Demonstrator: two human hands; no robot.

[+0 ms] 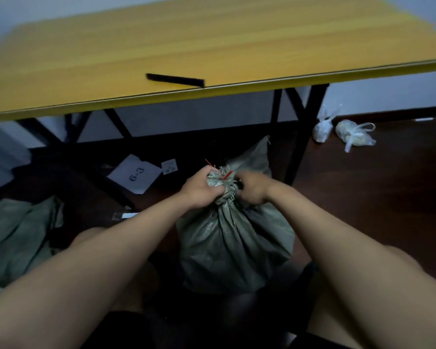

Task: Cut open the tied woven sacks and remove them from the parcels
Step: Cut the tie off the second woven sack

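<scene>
A grey-green woven sack (233, 245) stands full on the dark floor between my knees, its neck bunched and tied at the top. A red tie (226, 175) sticks out of the gathered neck. My left hand (199, 188) grips the bunched neck from the left. My right hand (252, 188) is curled against the neck from the right, with a small dark thing at its fingers; I cannot make out what it is. A second woven sack (252, 157) lies flat behind the tied one.
A yellow table (212, 51) on black legs stands just ahead, with a black strip (175, 79) near its front edge. Empty green sacks (18, 235) lie at the left. A paper marked 6-3 (135, 173) and two tied plastic bags (355, 134) are on the floor.
</scene>
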